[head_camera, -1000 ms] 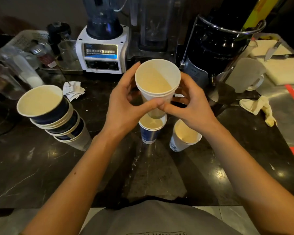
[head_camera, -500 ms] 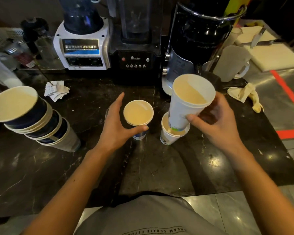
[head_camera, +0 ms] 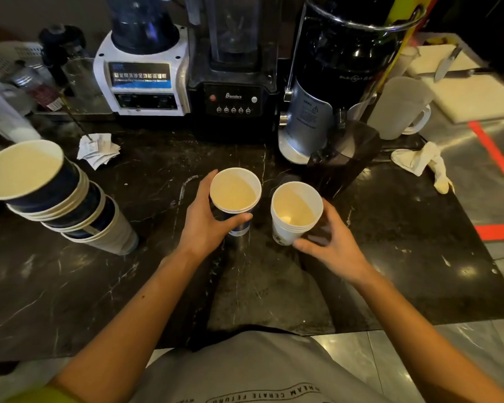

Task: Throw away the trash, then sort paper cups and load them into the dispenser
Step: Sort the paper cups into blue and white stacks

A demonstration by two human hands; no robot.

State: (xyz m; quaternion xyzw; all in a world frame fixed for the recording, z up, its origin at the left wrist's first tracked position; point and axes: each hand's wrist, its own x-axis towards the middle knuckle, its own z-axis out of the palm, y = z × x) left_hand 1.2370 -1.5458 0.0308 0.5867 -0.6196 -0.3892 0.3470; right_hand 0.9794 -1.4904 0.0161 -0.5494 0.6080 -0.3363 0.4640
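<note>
On the dark tabletop (head_camera: 128,286), the left hand (head_camera: 205,225) grips a blue paper cup (head_camera: 235,199) while the right hand (head_camera: 336,245) curls round stacked white cups (head_camera: 294,213)

1. Three groups of paper cups: one leaning stack of blue cups (head_camera: 56,199) showing at least four rims, one blue cup pair (head_camera: 234,194) showing two nested rims, and one white cup stack (head_camera: 296,210) whose rims are too close to count.
2. Two hands: the left hand (head_camera: 204,225) and the right hand (head_camera: 335,245).
3. Two blenders: one white-based blender (head_camera: 143,77) and one black blender (head_camera: 233,88).
4. One black and silver machine (head_camera: 332,82).
5. One frosted jug (head_camera: 399,109).
6. One knife (head_camera: 445,65) and one white cutting board (head_camera: 477,97).
7. One heap of paper slips (head_camera: 98,149) and one crumpled cloth (head_camera: 419,162).
8. Two red tape strips (head_camera: 490,149).
</note>
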